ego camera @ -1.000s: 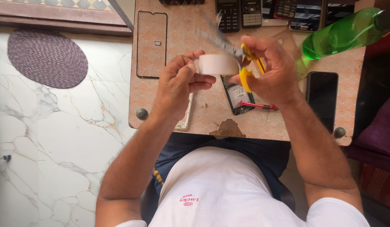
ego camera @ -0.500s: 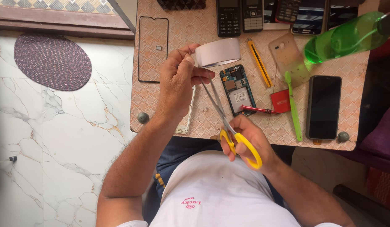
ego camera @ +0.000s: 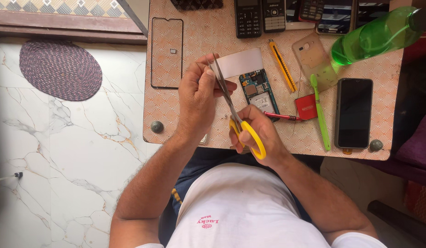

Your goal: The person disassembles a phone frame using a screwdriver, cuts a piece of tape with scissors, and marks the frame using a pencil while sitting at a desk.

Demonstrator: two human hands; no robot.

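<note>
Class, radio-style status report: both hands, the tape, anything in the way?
Left hand gripping white tape. Right hand working yellow scissors, blades at the tape. Opened phone lies underneath; nothing blocking.

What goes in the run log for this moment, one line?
left hand: holds white tape roll | right hand: yellow-handled scissors, blades at tape | opened phone on table

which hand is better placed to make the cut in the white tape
Right. The right hand already grips the yellow-handled scissors, blades at the white tape, which the left hand holds.
</note>
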